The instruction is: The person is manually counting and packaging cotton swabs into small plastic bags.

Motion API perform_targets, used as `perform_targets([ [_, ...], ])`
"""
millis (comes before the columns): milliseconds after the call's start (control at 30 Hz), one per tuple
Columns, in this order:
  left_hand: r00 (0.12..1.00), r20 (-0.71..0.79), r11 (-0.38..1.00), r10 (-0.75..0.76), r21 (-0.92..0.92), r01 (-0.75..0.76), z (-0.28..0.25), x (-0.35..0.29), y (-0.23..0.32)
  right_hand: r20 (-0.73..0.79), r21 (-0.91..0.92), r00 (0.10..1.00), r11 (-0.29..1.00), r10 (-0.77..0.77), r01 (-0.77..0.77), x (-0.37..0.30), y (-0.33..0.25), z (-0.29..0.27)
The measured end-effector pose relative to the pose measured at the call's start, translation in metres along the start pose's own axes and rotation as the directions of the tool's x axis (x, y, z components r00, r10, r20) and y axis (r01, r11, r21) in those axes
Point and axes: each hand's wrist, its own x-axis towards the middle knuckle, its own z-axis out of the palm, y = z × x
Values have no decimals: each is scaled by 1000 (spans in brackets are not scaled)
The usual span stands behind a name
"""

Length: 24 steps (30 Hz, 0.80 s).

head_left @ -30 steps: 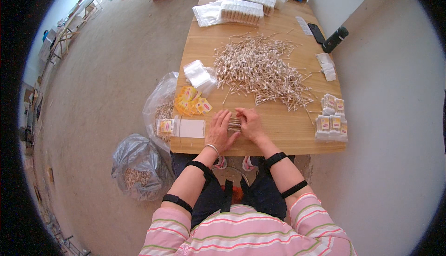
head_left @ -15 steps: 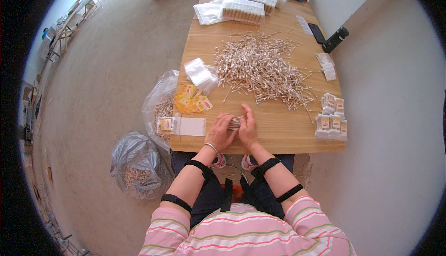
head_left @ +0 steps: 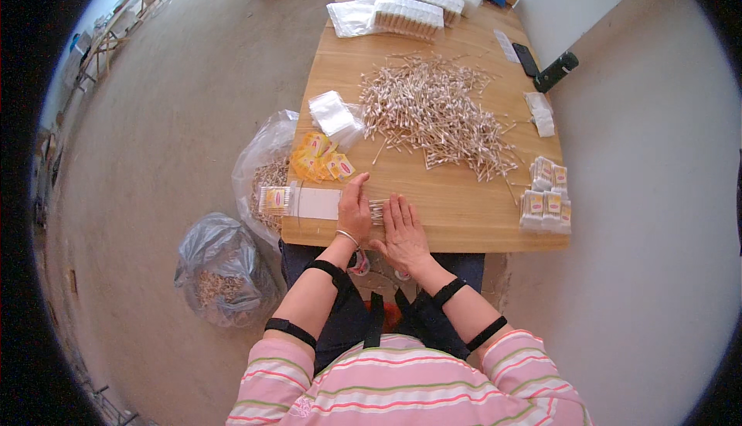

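Note:
A small row of cotton swabs [head_left: 377, 211] lies on the wooden table near its front edge, between my two hands. My left hand [head_left: 354, 211] stands on its side against the left end of the row, fingers stretched out. Palm down, my right hand [head_left: 404, 233] rests flat with its fingers over the right part of the swabs, hiding them. Just left of my left hand lies a white card [head_left: 318, 203], beside a clear packet of swabs [head_left: 274, 200] with a yellow label. A large loose heap of cotton swabs [head_left: 433, 113] spreads beyond my hands.
Yellow labels [head_left: 317, 159] and clear bags [head_left: 332, 113] lie at the left edge. Filled packets [head_left: 546, 202] are stacked at right, with a phone [head_left: 525, 60] and dark bottle [head_left: 555, 72] farther back. Bagged swab bundles [head_left: 410, 16] sit at the far end. A grey bag [head_left: 224, 264] stands on the floor.
The swabs gathered between my cupped hands now lie lower on the table. My left hand has turned onto its side, and my right hand has flattened over them.

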Motion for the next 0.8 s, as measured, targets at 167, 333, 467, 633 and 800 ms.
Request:
perform_targets([
  [167,1000,-18,999,-14,-51,13,1,2,1,67,-32,998,999,2,0,20,10,-3],
  [333,999,-34,1000,-17,-15,17,-1,0,-5,67,-90,998,996,-2,8,18,2,-6],
  [467,999,-37,998,-32,-50,31,0,1,2,23,-42,1000,999,-17,18,6,1,0],
  [633,998,-50,997,-45,-60,42,0,2,-1,-17,-60,999,998,-30,29,24,8,0],
  [800,990,-36,973,-139,-192,129,1,2,-7,36,-103,999,994,-39,43,17,6,-5],
])
